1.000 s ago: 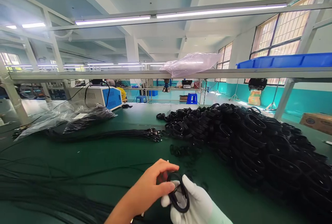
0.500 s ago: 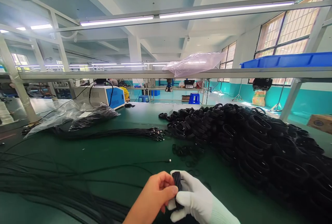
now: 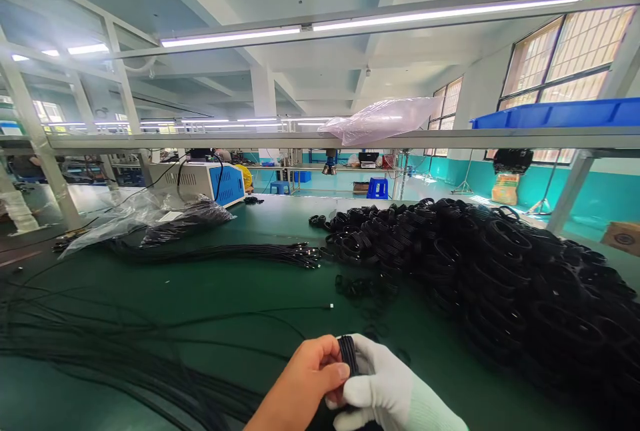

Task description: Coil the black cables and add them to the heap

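Note:
A coiled black cable (image 3: pixel 349 354) is held between my two hands at the bottom middle of the view, its turns lying side by side. My bare left hand (image 3: pixel 313 378) pinches the coil from the left with thumb and fingers. Around its right side wraps my right hand (image 3: pixel 383 378), in a white glove. Part of the coil is hidden behind the fingers. Just beyond the hands, a single cable end with a pale connector (image 3: pixel 331 306) lies on the green table (image 3: pixel 210 298).
Coiled black cables (image 3: pixel 480 264) form a large heap on the right. Straight cables (image 3: pixel 100 351) spread across the left, and a bundle with connectors (image 3: pixel 260 254) lies farther back. Behind are a plastic bag (image 3: pixel 170 218), a blue-and-white machine (image 3: pixel 210 181) and an overhead shelf (image 3: pixel 280 142).
The view has shifted slightly, so the scene sits a little to the right. Both hands remain on the coil, with the fingers slightly adjusted.

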Available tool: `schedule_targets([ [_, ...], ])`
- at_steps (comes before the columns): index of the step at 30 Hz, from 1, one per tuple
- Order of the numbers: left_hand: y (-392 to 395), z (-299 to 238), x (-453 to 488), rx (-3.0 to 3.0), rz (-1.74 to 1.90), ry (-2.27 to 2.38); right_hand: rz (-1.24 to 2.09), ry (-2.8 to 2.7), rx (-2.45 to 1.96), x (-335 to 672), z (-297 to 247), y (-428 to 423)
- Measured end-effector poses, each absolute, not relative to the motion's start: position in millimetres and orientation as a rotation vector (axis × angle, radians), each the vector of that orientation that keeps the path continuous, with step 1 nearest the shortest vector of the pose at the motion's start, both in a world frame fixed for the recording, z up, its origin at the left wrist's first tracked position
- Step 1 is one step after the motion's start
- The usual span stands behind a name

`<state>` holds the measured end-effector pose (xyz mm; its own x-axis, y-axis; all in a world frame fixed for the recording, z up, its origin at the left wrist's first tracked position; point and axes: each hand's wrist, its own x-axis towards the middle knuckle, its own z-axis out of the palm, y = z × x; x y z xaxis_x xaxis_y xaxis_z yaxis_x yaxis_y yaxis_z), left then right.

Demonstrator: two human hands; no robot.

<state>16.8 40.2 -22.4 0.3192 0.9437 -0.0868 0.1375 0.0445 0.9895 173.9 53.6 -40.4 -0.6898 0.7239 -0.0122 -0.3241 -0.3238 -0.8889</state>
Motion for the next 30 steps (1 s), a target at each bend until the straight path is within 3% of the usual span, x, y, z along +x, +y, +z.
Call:
schedule_targets([
  [5,36,-18,13,1.757,0.972,1.540,2.094,-1.130,-0.543,169,-47,56],
  [14,37,-44,21,2.011,1.410,1.550,2.182,-1.200,-0.335,165,-61,56],
  [20,43,-37,17,2.088,1.249,1.493,2.216,-1.059,-0.425,163,-56,55],
  [25,49,-45,15,2.258,1.413,1.414,2.151,-1.129,-0.523,164,-51,54],
  [30,51,-42,17,2.183,1.348,1.509,2.237,-1.007,-0.350,166,-47,51],
])
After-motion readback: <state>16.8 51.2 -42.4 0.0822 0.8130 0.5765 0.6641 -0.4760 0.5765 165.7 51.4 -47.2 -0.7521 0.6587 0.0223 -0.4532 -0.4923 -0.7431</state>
